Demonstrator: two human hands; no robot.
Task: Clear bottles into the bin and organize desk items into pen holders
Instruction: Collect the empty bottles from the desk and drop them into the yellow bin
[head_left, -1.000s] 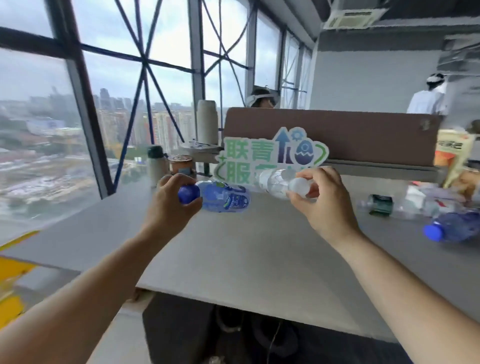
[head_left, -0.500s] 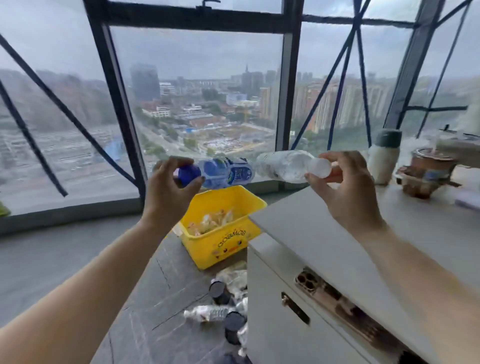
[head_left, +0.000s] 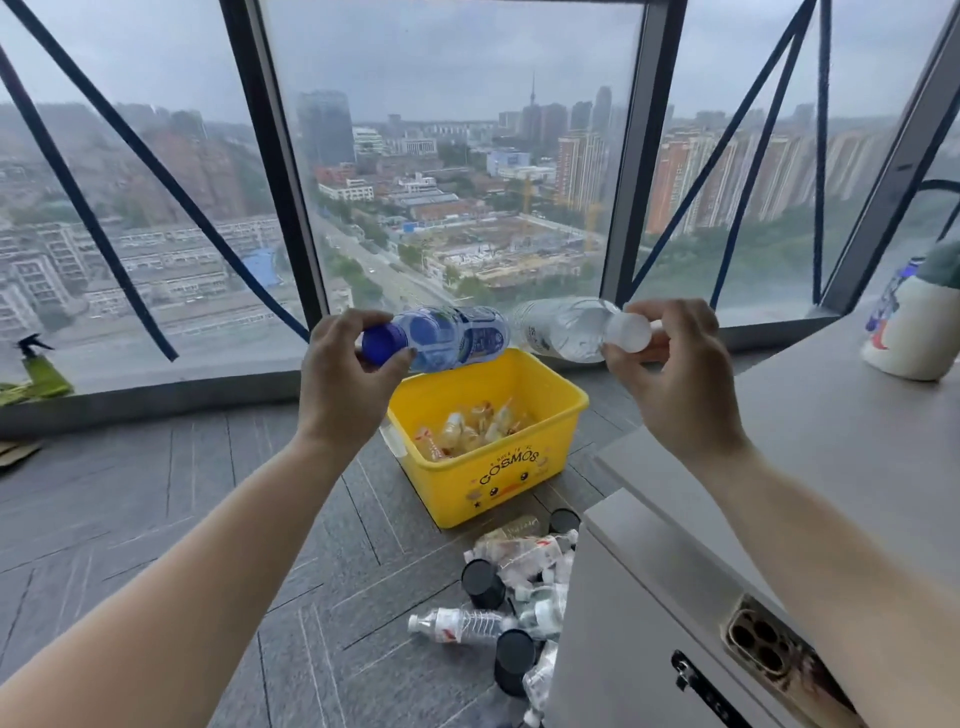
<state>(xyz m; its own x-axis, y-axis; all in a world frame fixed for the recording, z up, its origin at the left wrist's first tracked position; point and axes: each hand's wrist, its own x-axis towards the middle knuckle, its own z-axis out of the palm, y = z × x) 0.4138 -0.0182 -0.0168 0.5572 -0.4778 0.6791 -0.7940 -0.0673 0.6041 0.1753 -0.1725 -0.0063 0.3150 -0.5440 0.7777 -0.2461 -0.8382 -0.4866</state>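
My left hand (head_left: 343, 384) grips a blue-capped bottle (head_left: 452, 338) by its neck, held level in the air. My right hand (head_left: 675, 379) pinches the white cap end of a clear bottle (head_left: 561, 327), also level. Both bottles hover above the far rim of a yellow bin (head_left: 493, 483) that stands on the floor with several crumpled bottles inside. The two bottle bases nearly meet over the bin.
Loose bottles (head_left: 462, 623) and black caps (head_left: 483, 577) lie on the floor in front of the bin, beside a grey cabinet (head_left: 649, 623). The grey desk (head_left: 831, 431) is at right with a white flask (head_left: 914, 332). A glass wall is behind.
My view has swung left from the desk to the floor bin. Both hands have carried their bottles along and now hold them over the yellow bin.
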